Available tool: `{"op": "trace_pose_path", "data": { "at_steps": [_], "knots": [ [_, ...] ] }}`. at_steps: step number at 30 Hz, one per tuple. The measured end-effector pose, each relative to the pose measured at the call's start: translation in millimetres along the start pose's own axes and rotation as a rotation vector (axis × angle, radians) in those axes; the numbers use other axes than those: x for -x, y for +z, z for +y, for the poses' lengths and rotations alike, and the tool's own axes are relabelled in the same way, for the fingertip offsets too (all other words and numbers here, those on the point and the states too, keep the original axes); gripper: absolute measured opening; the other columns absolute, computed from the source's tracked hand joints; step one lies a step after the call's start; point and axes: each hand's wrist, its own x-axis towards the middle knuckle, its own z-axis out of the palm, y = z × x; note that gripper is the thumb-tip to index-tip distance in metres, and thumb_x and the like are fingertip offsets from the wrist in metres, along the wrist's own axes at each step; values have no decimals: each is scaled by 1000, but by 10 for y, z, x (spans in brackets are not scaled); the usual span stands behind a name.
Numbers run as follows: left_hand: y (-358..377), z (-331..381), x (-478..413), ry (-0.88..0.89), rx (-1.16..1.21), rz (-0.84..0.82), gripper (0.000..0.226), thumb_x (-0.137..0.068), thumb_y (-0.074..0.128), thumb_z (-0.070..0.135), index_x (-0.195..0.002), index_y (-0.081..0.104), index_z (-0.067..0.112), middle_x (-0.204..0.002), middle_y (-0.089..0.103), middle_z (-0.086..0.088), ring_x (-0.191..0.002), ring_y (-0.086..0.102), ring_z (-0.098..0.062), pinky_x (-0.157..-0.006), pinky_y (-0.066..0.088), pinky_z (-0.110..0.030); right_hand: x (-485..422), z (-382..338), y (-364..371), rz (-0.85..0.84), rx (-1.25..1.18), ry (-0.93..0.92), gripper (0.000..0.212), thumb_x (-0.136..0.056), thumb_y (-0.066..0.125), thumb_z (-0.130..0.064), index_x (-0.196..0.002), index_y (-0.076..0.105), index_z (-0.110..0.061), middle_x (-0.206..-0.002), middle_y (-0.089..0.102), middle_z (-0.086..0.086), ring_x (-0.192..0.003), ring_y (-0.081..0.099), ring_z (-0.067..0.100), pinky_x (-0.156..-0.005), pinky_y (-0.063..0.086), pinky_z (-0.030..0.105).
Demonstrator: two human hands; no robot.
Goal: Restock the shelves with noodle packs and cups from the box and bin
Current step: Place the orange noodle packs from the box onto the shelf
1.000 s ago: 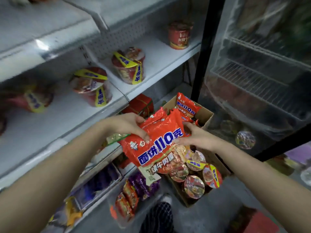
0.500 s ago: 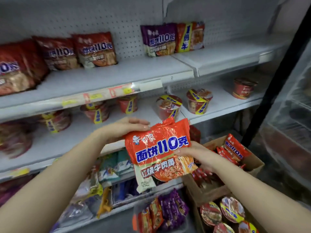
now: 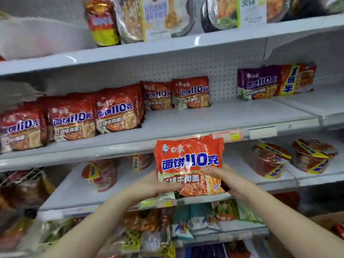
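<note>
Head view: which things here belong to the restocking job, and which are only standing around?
Belongs to the job:
red noodle pack, gripped by left hand and right hand
matching red packs on the shelf

Only standing around:
purple pack
noodle cups
top-shelf bags

Even, cool overhead light fills the aisle, with little shadow. Above the hands, small white glints streak the upper shelf edge [image 3: 197,40]. The noodle pack [image 3: 189,161] between the hands is sharpest; goods far left and below them smear into blur, and shelf lines bow towards the edges.
</note>
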Motion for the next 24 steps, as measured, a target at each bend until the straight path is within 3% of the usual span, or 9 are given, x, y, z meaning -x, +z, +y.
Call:
{"op": "trace_pose_path", "data": {
  "at_steps": [2,4,7,11,13,15,20,24],
  "knots": [
    [-400,37,81,25,-30,39,58,-80,81,26,-131,53,25,-118,72,8,-109,67,-7,-100,51,-30,-242,-133,333,-16,18,-22,73,-61,86,-54,-120,58,-19,-99,75,-2,-90,72,4,-79,55,22],
    [-790,35,135,38,-21,73,63,-77,84,34,-131,53,26,-121,71,6,-113,67,-14,-105,49,-41,-427,-300,614,-54,14,-52,62,-72,80,-45,-122,56,-17,-97,74,-4,-83,71,-1,-68,54,15],
    [-1267,85,134,83,17,149,74,-64,88,51,-127,56,28,-119,72,6,-111,67,-16,-104,48,-46,-652,-602,822,-113,-15,-70,73,-66,88,-39,-126,52,-20,-110,74,1,-102,70,18,-81,57,29],
    [-1715,297,-24,177,31,201,61,-75,83,39,-127,55,24,-117,72,5,-108,69,-16,-97,54,-44,-933,-1051,846,-275,206,-76,71,-70,86,-23,-132,52,-18,-126,67,4,-118,63,22,-99,51,37],
    [-1869,382,-176,207,-1,225,65,-73,85,41,-128,53,25,-116,73,6,-107,69,-15,-100,52,-44,-1079,-1231,819,-231,375,-92,61,-74,84,-14,-127,54,-22,-119,70,-5,-113,66,14,-97,52,31],
    [-1960,426,-368,225,-72,249,63,-74,83,44,-127,53,27,-114,73,10,-106,69,-10,-102,51,-40,-1263,-1369,748,-138,479,-136,52,-76,80,-3,-118,58,-24,-106,74,-13,-101,69,6,-85,54,20],
    [-2013,478,-1000,230,-197,243,68,-68,89,41,-125,54,30,-112,72,14,-104,68,-6,-101,51,-37,-1790,-1481,378,-11,670,-153,67,-64,91,-15,-120,56,-29,-110,72,-11,-103,68,7,-98,51,35],
    [-1911,406,-1616,229,-325,339,91,-58,94,40,-131,41,30,-128,59,10,-117,58,-11,-107,45,-36,-2229,-1383,89,44,800,-142,70,-61,92,-16,-116,54,-35,-108,71,-14,-101,66,-1,-97,51,29]
  ]
}}
